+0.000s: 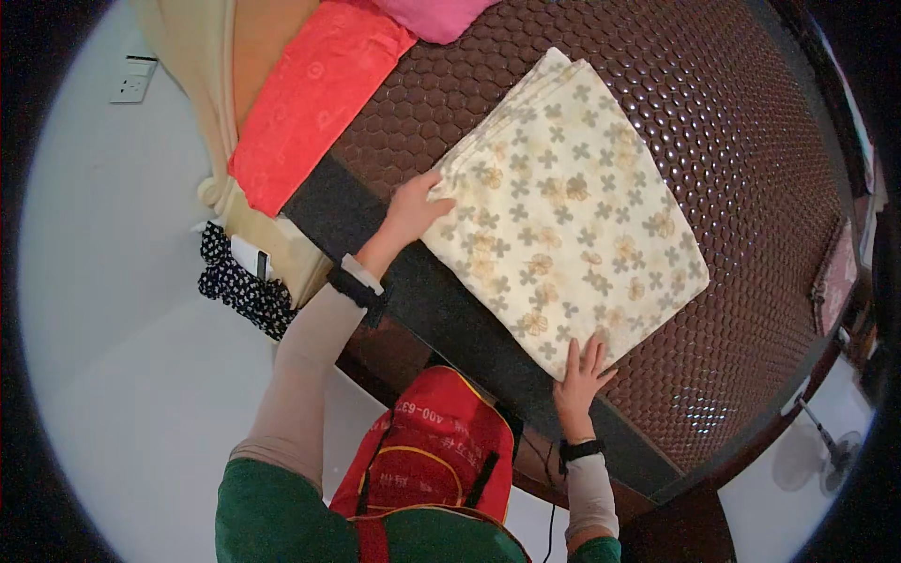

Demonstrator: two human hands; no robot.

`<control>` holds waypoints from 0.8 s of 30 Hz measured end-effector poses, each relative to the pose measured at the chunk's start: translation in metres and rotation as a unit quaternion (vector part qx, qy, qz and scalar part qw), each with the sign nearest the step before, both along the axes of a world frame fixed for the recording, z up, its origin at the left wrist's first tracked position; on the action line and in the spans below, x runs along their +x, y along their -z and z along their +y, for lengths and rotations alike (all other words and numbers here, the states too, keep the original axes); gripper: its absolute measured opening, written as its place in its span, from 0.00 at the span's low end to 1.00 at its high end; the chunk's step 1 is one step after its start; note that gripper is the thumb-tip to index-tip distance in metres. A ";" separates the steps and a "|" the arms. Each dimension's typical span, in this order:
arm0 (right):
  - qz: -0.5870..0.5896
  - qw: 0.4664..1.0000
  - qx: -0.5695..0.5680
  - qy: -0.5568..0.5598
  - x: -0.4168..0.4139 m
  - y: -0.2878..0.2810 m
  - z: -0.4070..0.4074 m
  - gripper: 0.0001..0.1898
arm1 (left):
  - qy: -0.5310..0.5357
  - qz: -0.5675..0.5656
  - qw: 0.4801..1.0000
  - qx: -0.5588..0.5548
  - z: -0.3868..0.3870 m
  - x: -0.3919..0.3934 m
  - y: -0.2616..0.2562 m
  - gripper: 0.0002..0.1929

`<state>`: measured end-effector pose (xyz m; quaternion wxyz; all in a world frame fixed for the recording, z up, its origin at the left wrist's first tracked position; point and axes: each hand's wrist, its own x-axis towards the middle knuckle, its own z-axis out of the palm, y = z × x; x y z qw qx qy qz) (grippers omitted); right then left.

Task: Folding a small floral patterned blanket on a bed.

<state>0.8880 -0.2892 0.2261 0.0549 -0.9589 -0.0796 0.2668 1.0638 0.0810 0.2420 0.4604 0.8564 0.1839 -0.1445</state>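
Note:
A cream flannel-like blanket (563, 211), printed with grey clover shapes and tan flowers, lies folded into a thick square. Its stacked layers show along the upper left edge. At the left corner, my left hand (414, 211) touches the fold with thumb and forefinger spread apart; its other fingers are partly hidden. My right hand (583, 376) rests at the near corner, fingers fanned over the cloth. Under the blanket is a brown mat (739, 211) with a honeycomb pattern.
A red folded cloth (324, 98) and a pink cloth (440, 14) lie at the upper left. A dark floral cloth (246, 295) and a white device (250, 259) sit by the wall. A red apron (436, 443) with writing hangs before me. A fan (838, 454) stands at right.

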 end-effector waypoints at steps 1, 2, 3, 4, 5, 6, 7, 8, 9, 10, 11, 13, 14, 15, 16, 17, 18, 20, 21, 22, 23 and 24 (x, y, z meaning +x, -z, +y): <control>-0.002 0.998 0.054 0.015 -0.004 0.004 -0.006 0.41 | -0.018 -0.028 0.996 -0.086 -0.006 -0.001 -0.005 0.22; -0.004 0.994 0.107 0.032 -0.008 0.007 -0.012 0.41 | 0.028 -0.108 0.992 -0.060 -0.009 -0.003 -0.008 0.20; -0.004 0.986 0.159 0.046 -0.014 0.009 -0.018 0.42 | -0.053 -0.068 0.980 -0.178 -0.009 -0.006 -0.009 0.20; -0.025 0.985 0.164 0.052 -0.019 0.011 -0.023 0.42 | -0.122 -0.061 0.944 -0.301 -0.008 -0.008 -0.009 0.20; -0.048 0.983 0.169 0.056 -0.024 0.012 -0.026 0.42 | -0.170 -0.081 0.878 -0.439 -0.004 -0.011 -0.006 0.20; -0.083 0.979 0.178 0.055 -0.028 0.013 -0.029 0.41 | -0.235 -0.026 0.878 -0.416 0.003 -0.010 -0.002 0.24; -0.078 0.985 0.147 0.040 -0.031 0.014 -0.031 0.41 | -0.193 0.022 0.927 -0.320 0.009 -0.010 0.003 0.24; -0.085 0.989 0.118 0.019 -0.034 0.015 -0.031 0.41 | -0.149 0.069 0.962 -0.219 0.016 -0.008 0.009 0.25; -0.085 0.993 0.078 0.006 -0.034 0.016 -0.031 0.40 | -0.106 0.147 0.977 -0.109 0.021 -0.006 0.015 0.25; -0.065 0.996 0.056 0.000 -0.034 0.017 -0.030 0.38 | -0.058 0.154 0.979 -0.117 0.025 -0.003 0.019 0.32; -0.064 0.996 0.061 -0.005 -0.034 0.018 -0.029 0.37 | -0.041 0.132 0.981 -0.135 0.028 0.001 0.022 0.34; -0.046 0.997 0.057 -0.003 -0.034 0.019 -0.027 0.36 | -0.015 0.130 0.978 -0.162 0.023 0.013 0.023 0.38; -0.033 0.998 0.050 -0.003 -0.033 0.020 -0.026 0.36 | 0.028 0.119 0.985 -0.123 0.019 0.025 0.023 0.43; -0.032 0.999 0.044 -0.005 -0.032 0.020 -0.026 0.36 | 0.038 0.111 0.987 -0.110 0.013 0.039 0.022 0.42; -0.027 0.999 0.034 -0.010 -0.032 0.021 -0.026 0.36 | 0.049 0.109 0.988 -0.097 0.005 0.054 0.021 0.42; -0.029 0.998 0.049 -0.003 -0.031 0.022 -0.026 0.37 | 0.060 0.108 0.989 -0.086 -0.004 0.072 0.022 0.41; -0.031 0.998 0.060 0.001 -0.031 0.023 -0.026 0.38 | 0.058 0.107 0.985 -0.120 -0.012 0.087 0.023 0.40; -0.036 0.997 0.075 0.007 -0.031 0.025 -0.026 0.40 | 0.059 0.092 0.974 -0.197 -0.028 0.120 0.029 0.39; -0.039 0.996 0.079 0.007 -0.031 0.026 -0.026 0.41 | 0.061 0.083 0.988 -0.116 -0.036 0.136 0.033 0.39; -0.043 0.995 0.085 0.009 -0.031 0.028 -0.027 0.41 | 0.067 0.059 0.995 -0.041 -0.044 0.152 0.036 0.38; -0.034 0.995 0.089 0.017 -0.031 0.029 -0.027 0.42 | 0.075 0.053 0.995 0.031 -0.052 0.164 0.039 0.38; -0.028 0.995 0.095 0.027 -0.031 0.029 -0.027 0.42 | 0.085 0.026 0.990 0.108 -0.061 0.173 0.041 0.37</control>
